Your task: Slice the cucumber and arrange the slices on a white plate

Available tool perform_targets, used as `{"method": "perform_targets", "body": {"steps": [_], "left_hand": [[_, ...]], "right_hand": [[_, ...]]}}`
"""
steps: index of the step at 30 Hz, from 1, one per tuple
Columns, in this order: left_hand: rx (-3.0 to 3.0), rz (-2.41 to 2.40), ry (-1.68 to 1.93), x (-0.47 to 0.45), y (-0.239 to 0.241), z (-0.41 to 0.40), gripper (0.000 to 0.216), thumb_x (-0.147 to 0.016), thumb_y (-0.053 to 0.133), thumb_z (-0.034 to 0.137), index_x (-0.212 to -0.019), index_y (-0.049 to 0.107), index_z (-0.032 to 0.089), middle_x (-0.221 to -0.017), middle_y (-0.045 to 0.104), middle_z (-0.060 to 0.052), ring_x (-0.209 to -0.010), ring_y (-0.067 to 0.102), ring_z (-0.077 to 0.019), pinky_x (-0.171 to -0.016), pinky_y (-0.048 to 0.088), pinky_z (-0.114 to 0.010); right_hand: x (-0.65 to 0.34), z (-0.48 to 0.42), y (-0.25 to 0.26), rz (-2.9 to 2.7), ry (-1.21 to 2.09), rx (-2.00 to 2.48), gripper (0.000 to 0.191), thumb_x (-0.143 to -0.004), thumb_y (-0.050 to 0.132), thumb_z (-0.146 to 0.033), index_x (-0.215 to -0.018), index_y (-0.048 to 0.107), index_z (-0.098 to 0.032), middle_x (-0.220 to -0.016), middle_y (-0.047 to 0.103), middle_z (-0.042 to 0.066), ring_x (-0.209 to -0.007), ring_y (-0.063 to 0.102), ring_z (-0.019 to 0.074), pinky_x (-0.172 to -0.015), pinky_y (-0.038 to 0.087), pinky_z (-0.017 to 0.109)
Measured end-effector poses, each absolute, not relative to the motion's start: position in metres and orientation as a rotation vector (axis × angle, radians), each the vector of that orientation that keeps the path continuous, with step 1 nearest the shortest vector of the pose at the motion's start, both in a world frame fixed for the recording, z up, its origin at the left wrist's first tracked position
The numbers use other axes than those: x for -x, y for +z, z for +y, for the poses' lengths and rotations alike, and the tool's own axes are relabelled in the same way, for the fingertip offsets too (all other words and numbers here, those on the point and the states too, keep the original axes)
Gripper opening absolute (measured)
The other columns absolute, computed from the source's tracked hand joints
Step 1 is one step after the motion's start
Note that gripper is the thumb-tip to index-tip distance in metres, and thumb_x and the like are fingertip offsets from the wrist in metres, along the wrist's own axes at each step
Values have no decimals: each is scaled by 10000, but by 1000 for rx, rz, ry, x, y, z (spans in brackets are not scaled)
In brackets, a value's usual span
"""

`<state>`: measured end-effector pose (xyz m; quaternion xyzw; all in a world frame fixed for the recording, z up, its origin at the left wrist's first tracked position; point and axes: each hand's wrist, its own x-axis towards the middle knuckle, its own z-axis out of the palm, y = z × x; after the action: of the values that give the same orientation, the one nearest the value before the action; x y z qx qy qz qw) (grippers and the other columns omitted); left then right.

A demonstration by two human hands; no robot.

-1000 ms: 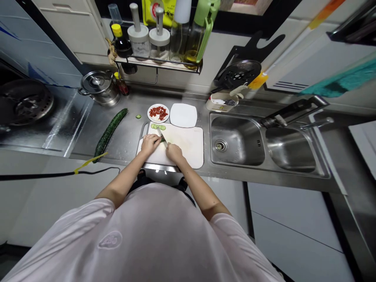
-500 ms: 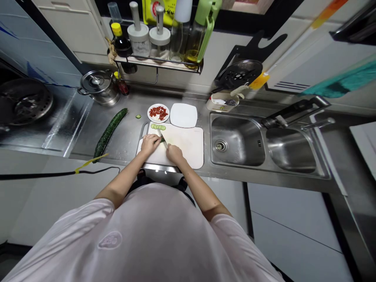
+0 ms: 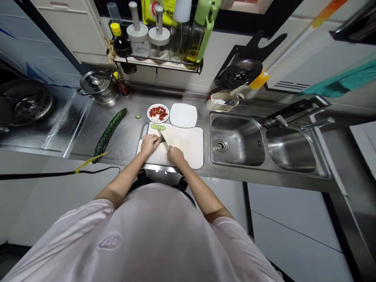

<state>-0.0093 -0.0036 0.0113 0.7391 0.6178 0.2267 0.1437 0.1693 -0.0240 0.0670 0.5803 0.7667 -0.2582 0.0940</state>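
Note:
On the white cutting board (image 3: 190,150), my left hand (image 3: 150,144) presses closed fingers on a short dark green piece of cucumber (image 3: 163,139), mostly hidden under them. My right hand (image 3: 176,155) grips the handle of a knife (image 3: 163,139), whose blade lies against the piece beside my left fingertips. A row of several pale green cucumber slices (image 3: 158,127) rests at the board's top left. Left of the board a long whole cucumber (image 3: 110,133) lies on the steel counter, and a small cut end of cucumber (image 3: 138,116) sits above the board's corner.
Behind the board stand a plate of chopped red pieces (image 3: 158,120) and a white square plate (image 3: 183,116). A lidded pot (image 3: 98,88) is at the back left. To the right is a double sink (image 3: 237,156). A rack (image 3: 158,62) of bottles and jars hangs above.
My right hand and the knife handle have shifted slightly to the right and down. My left hand stays in place on the cucumber piece.

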Motion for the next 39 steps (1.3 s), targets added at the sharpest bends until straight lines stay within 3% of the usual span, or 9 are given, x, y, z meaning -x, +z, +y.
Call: {"method": "perform_targets", "body": {"steps": [39], "left_hand": [[-2125, 1784, 648, 8, 11, -4, 245, -912, 495, 358, -998, 704, 263, -1019, 682, -52, -1009, 562, -223, -924, 350, -396]], "right_hand": [[-165, -21, 59, 2269, -789, -1675, 275, -914, 370, -126, -1100, 572, -138, -1069, 666, 145, -998, 633, 231, -823, 466, 308]]}}
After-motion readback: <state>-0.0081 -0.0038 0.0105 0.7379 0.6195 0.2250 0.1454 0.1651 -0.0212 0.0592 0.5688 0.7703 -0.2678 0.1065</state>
